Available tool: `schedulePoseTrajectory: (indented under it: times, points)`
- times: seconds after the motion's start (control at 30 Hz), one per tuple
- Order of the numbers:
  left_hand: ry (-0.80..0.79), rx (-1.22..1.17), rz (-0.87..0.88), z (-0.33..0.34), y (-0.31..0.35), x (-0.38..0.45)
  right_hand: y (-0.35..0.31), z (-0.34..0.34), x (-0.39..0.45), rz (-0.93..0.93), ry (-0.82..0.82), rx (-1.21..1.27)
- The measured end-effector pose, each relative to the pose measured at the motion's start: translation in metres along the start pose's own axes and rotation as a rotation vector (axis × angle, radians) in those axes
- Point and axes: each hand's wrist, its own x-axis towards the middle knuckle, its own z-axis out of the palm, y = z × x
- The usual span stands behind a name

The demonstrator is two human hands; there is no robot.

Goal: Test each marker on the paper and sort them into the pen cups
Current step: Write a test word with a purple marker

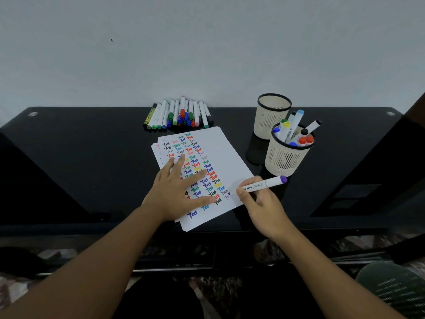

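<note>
A stack of white paper (230,155) lies on the black table, covered with rows of the word "Test" in many colours. My left hand (179,189) presses flat on the paper with fingers spread. My right hand (259,201) grips a white marker with a purple end cap (266,183), its tip at the paper's lower right edge beside faint purple writing. A pile of several markers (179,116) lies at the table's far edge. Two cream mesh pen cups stand to the right: the far cup (272,116) shows nothing inside, the near cup (287,155) holds several markers.
The glossy black table (80,157) runs along a pale wall. Its front edge sits just below the paper. A dark patterned object (391,286) is at lower right, below the table.
</note>
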Motion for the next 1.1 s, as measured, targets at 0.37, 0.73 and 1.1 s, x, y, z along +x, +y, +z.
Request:
schedulePoseTrajectory:
  times: [0.37,0.73,1.1]
  points:
    - [-0.016,0.021,0.002,0.0003,-0.0013,0.0002,-0.0037,-0.0020,-0.0029,0.005,-0.033,-0.008]
    - [-0.017,0.022,-0.003,0.0000,-0.0007,0.0009,-0.0016,0.0005,0.0002,-0.011,-0.011,-0.032]
    - [-0.001,0.009,0.001,0.0009,-0.0011,0.0011,-0.0042,-0.0017,-0.0020,0.013,-0.026,0.024]
